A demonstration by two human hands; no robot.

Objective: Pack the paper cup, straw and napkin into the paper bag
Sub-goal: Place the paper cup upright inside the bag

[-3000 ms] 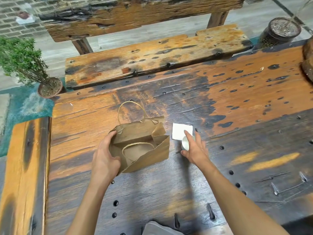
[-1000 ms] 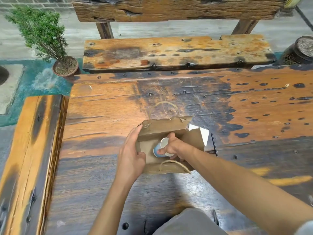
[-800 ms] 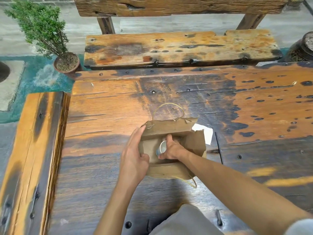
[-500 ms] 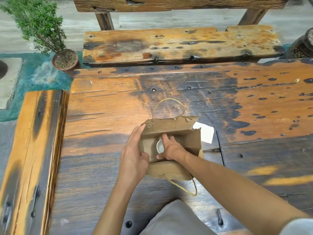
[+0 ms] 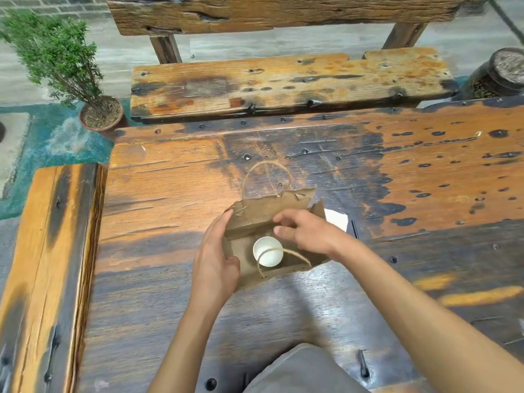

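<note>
The left hand (image 5: 217, 260) grips the left edge of the paper bag (image 5: 263, 215), with the thumb on the near side and the fingers curled around the far side, and so it keeps the mouth of the bag open. Just to the right of this grip, inside the bag, the paper cup (image 5: 268, 251) stands upright with its white rim facing up. A twine handle (image 5: 286, 255) of the bag lies across the cup. Above the cup, the right hand (image 5: 307, 232) hovers over the open mouth; its fingers are loosely bent and they hold nothing. The second twine handle (image 5: 266, 177) rises in a loop on the far side of the bag. Further to the right of the hands, partly hidden behind the bag, the white napkin (image 5: 337, 219) lies flat on the wooden table (image 5: 170, 194). Just beside the napkin's right edge lies the thin dark straw (image 5: 354, 228). Beyond the table stands a wooden bench (image 5: 283, 80), and a small potted plant (image 5: 85, 89) is on the floor far to the left.
</note>
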